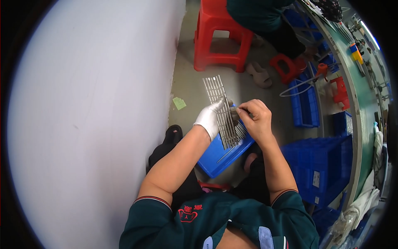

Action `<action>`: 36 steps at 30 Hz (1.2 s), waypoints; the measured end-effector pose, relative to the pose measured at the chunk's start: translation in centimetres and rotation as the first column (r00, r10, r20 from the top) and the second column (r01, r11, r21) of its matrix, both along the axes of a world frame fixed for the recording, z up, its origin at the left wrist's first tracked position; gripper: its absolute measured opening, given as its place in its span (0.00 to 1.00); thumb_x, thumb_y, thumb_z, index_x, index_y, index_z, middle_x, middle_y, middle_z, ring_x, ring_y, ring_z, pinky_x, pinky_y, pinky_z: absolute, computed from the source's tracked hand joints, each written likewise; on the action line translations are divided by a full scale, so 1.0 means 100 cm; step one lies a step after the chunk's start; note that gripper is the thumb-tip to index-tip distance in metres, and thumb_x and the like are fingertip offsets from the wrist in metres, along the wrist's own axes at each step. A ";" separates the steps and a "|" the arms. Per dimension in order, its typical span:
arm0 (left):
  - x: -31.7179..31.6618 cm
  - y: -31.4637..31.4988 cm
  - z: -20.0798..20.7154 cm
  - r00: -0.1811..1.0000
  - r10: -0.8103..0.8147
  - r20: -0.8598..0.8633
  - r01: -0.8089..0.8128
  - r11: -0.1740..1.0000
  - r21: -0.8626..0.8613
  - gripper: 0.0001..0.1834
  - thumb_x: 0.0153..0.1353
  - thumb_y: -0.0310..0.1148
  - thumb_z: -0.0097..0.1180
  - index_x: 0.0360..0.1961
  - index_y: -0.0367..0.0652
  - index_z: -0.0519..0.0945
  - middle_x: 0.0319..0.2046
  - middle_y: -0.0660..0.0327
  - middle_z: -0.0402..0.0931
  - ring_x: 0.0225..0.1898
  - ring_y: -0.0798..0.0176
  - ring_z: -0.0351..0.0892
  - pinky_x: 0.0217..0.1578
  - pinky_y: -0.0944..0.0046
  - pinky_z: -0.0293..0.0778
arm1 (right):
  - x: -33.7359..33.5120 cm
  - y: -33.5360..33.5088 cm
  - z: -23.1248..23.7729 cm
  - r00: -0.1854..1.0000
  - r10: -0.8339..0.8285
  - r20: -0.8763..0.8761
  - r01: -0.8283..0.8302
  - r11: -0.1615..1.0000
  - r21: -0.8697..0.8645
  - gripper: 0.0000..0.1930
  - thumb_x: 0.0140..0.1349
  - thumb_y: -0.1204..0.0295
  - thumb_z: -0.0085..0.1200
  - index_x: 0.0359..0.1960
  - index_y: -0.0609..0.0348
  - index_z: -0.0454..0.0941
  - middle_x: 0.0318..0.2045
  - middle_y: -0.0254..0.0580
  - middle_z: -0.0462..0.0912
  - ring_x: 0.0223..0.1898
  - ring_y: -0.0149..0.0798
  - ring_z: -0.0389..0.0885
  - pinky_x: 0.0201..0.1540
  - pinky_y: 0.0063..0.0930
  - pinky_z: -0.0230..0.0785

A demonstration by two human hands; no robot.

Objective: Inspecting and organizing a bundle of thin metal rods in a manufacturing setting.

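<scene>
My left hand [210,118], in a white glove with greyed fingertips, grips a flat row of thin shiny metal rods [224,124]. The rods lie side by side and slant from upper left to lower right. My bare right hand [258,118] is just right of them, thumb and forefinger pinched beside the gloved fingertips. Whatever sits in that pinch is too small to make out. Below both hands is a blue plastic tray [213,166] between my knees, with more metal rods [241,132] in it, partly hidden by the held row.
A white wall [95,124] runs along my left. Ahead stands a red plastic stool [219,56], with a seated person [265,16] beyond it. Blue crates [317,166] are stacked at right under a long green-topped workbench [361,103]. A green paper scrap [179,103] lies on the floor.
</scene>
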State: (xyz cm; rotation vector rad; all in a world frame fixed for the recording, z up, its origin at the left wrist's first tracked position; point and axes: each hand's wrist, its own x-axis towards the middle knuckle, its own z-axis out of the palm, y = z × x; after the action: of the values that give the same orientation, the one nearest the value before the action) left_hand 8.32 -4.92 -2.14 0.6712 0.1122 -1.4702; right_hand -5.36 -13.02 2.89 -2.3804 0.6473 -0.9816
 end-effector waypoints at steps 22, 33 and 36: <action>0.002 0.000 -0.006 1.000 -0.004 0.011 0.003 0.994 0.105 0.11 0.67 0.30 0.46 0.45 0.37 0.77 0.39 0.54 0.79 0.39 0.58 0.81 0.42 0.57 0.79 | 0.010 0.008 0.003 0.997 0.041 -0.064 -0.054 0.972 -0.228 0.05 0.43 0.77 0.63 0.23 0.56 0.80 0.21 0.36 0.77 0.27 0.42 0.75 0.32 0.35 0.64; 0.001 -0.001 -0.007 0.999 0.003 -0.037 0.001 0.996 0.093 0.10 0.68 0.32 0.47 0.42 0.37 0.77 0.37 0.55 0.79 0.37 0.57 0.81 0.40 0.56 0.80 | 0.009 0.008 -0.001 0.997 0.039 -0.074 -0.049 0.990 -0.135 0.04 0.45 0.78 0.62 0.25 0.60 0.81 0.24 0.40 0.80 0.29 0.44 0.78 0.34 0.34 0.68; 0.000 -0.001 -0.008 1.000 0.002 -0.013 -0.001 0.995 0.095 0.10 0.68 0.32 0.47 0.42 0.38 0.77 0.37 0.55 0.79 0.37 0.58 0.81 0.41 0.57 0.79 | 0.011 0.007 -0.005 0.998 0.044 -0.047 -0.052 0.982 -0.184 0.04 0.44 0.76 0.62 0.23 0.55 0.80 0.22 0.35 0.78 0.27 0.42 0.76 0.32 0.35 0.65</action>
State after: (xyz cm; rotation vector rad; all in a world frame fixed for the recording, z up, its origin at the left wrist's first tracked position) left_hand 8.35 -5.04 -2.98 0.7380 0.1941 -1.4748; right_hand -4.31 -12.34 2.41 -2.5726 0.5311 -1.0111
